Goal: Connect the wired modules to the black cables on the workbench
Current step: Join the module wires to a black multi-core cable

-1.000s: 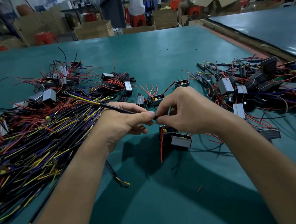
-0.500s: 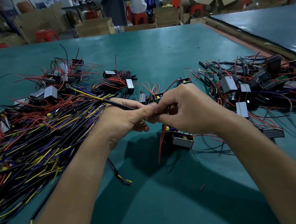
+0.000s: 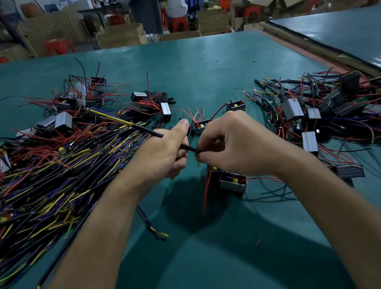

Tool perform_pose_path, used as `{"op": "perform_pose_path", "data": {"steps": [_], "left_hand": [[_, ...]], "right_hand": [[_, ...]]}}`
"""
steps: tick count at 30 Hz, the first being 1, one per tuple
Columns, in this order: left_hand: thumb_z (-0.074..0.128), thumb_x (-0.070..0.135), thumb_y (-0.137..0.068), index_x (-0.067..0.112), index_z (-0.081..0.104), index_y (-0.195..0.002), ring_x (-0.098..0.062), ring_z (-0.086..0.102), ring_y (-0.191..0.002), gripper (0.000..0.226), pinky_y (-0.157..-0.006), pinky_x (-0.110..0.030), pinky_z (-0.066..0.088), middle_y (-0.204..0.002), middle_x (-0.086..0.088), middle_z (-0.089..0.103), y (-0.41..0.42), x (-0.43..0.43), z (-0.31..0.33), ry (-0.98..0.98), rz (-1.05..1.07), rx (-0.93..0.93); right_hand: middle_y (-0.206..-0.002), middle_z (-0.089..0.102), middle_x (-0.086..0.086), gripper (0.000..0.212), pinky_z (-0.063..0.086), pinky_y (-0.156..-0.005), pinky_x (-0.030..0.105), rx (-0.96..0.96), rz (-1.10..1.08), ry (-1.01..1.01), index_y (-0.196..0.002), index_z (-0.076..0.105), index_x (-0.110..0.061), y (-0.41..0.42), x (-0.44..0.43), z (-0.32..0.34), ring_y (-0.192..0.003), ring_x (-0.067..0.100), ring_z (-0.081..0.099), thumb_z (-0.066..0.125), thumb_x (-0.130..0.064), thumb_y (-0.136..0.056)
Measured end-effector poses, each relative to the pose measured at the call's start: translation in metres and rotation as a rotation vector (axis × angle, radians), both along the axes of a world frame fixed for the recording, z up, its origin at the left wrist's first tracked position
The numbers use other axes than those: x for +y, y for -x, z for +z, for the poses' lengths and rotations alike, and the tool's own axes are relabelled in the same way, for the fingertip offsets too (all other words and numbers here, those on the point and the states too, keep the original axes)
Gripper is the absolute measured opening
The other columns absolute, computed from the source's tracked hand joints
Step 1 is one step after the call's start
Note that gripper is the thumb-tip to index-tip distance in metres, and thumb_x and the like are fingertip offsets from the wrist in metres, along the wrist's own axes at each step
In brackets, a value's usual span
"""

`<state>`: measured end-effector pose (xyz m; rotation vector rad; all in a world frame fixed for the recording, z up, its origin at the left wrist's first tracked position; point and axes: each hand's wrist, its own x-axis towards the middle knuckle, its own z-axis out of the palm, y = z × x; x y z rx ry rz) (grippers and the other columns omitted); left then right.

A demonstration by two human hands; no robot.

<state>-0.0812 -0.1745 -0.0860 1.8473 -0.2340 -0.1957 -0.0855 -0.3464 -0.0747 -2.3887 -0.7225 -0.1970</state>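
My left hand (image 3: pixel 163 153) grips a black cable (image 3: pixel 147 131) with yellow and blue wires at its far end; the thumb sticks up. My right hand (image 3: pixel 234 145) pinches the cable's near tip together with a thin wire. Below the right hand hangs a grey wired module (image 3: pixel 232 183) with red wires (image 3: pixel 207 188) trailing down over the green workbench (image 3: pixel 202 75). A large pile of black cables (image 3: pixel 52 176) lies at the left. Another black cable (image 3: pixel 150 224) lies under my left forearm.
A heap of grey modules with red wires (image 3: pixel 331 112) lies at the right, another (image 3: pixel 76 107) at the back left. Two small open modules (image 3: pixel 235 106) sit just beyond my hands. Cardboard boxes (image 3: pixel 121 35), red stools and a person stand behind the bench.
My hands have drawn closer together at the cable tip. My left thumb has lifted off the cable and now points up.
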Motion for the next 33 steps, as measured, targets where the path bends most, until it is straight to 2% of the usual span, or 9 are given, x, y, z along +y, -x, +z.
{"op": "perform_pose_path", "data": {"steps": [4,10,15,18,21,24,26,29,33], "left_hand": [[0.034,0.036,-0.104,0.013,0.033,-0.056,-0.013,0.024,-0.036,0.053,-0.038,-0.017,0.024,-0.041,0.000,0.029,-0.001,0.000,-0.002,-0.005,-0.015,-0.015],[0.038,0.036,-0.103,0.014,0.034,-0.056,-0.013,0.023,-0.037,0.052,-0.039,-0.017,0.024,-0.042,-0.001,0.028,-0.003,0.002,-0.005,-0.019,-0.006,-0.009],[0.040,0.038,-0.102,0.014,0.035,-0.054,-0.014,0.024,-0.036,0.054,-0.038,-0.016,0.024,-0.041,0.000,0.030,-0.004,0.003,-0.007,-0.026,-0.014,0.002],[0.040,0.039,-0.102,0.015,0.035,-0.053,-0.014,0.023,-0.036,0.055,-0.038,-0.017,0.023,-0.039,0.000,0.030,-0.003,0.003,-0.006,-0.032,-0.011,0.013],[0.041,0.039,-0.102,0.016,0.036,-0.049,-0.015,0.023,-0.036,0.057,-0.039,-0.017,0.022,-0.038,-0.001,0.029,-0.004,0.003,-0.007,-0.019,0.010,0.017],[0.044,0.040,-0.100,0.018,0.037,-0.046,-0.015,0.024,-0.034,0.059,-0.038,-0.016,0.023,-0.037,-0.001,0.030,-0.003,0.002,-0.006,-0.015,0.014,0.020],[0.045,0.042,-0.100,0.018,0.037,-0.045,-0.015,0.025,-0.034,0.060,-0.038,-0.017,0.024,-0.037,-0.001,0.030,-0.003,0.001,-0.007,-0.016,0.016,0.019],[0.046,0.044,-0.099,0.019,0.038,-0.045,-0.015,0.025,-0.034,0.060,-0.038,-0.017,0.023,-0.037,-0.001,0.031,-0.003,-0.001,-0.007,0.003,0.028,0.027],[0.044,0.038,-0.101,0.015,0.035,-0.049,-0.014,0.024,-0.032,0.058,-0.040,-0.017,0.019,-0.038,-0.002,0.027,-0.004,-0.003,-0.008,0.037,0.073,0.047]], "right_hand": [[-0.062,0.066,-0.003,0.009,0.049,-0.062,0.032,-0.037,-0.026,0.019,-0.070,0.071,-0.017,0.000,0.004,-0.003,-0.060,0.015,0.059,0.070,-0.020,-0.078],[-0.062,0.063,-0.016,0.016,0.046,-0.063,0.021,0.038,-0.063,-0.005,-0.068,0.066,-0.029,-0.002,0.000,0.001,-0.059,-0.002,0.058,0.077,-0.029,-0.079],[-0.066,0.064,-0.012,0.019,0.043,-0.058,0.015,0.076,-0.047,-0.028,-0.074,0.065,-0.027,-0.001,-0.011,0.008,-0.059,0.003,0.057,0.083,-0.024,-0.070],[-0.059,0.064,-0.008,0.013,0.043,-0.055,0.019,0.085,-0.050,0.042,-0.068,0.068,-0.024,-0.001,-0.011,0.008,-0.052,0.004,0.054,0.080,-0.022,-0.071],[-0.056,0.064,-0.006,0.013,0.042,-0.055,0.021,0.062,-0.051,0.026,-0.065,0.068,-0.021,-0.001,-0.006,0.005,-0.050,0.005,0.054,0.076,-0.019,-0.074],[-0.069,0.066,-0.009,0.009,0.045,-0.061,0.019,0.122,-0.044,-0.017,-0.078,0.070,-0.025,-0.003,-0.011,0.008,-0.060,0.004,0.058,0.078,-0.027,-0.075],[-0.073,0.064,-0.019,0.019,0.039,-0.059,0.007,0.169,-0.051,0.088,-0.092,0.071,-0.030,-0.003,-0.016,0.009,-0.062,-0.005,0.057,0.078,-0.037,-0.077],[-0.045,0.051,-0.030,0.011,0.035,-0.052,0.002,0.219,0.021,0.142,-0.088,0.075,-0.020,-0.001,-0.015,0.006,-0.051,-0.014,0.051,0.073,-0.030,-0.086],[-0.040,0.046,-0.031,0.009,0.034,-0.049,0.001,0.271,0.044,0.093,-0.092,0.077,-0.018,-0.003,-0.014,0.001,-0.046,-0.013,0.050,0.072,-0.024,-0.088]]}}
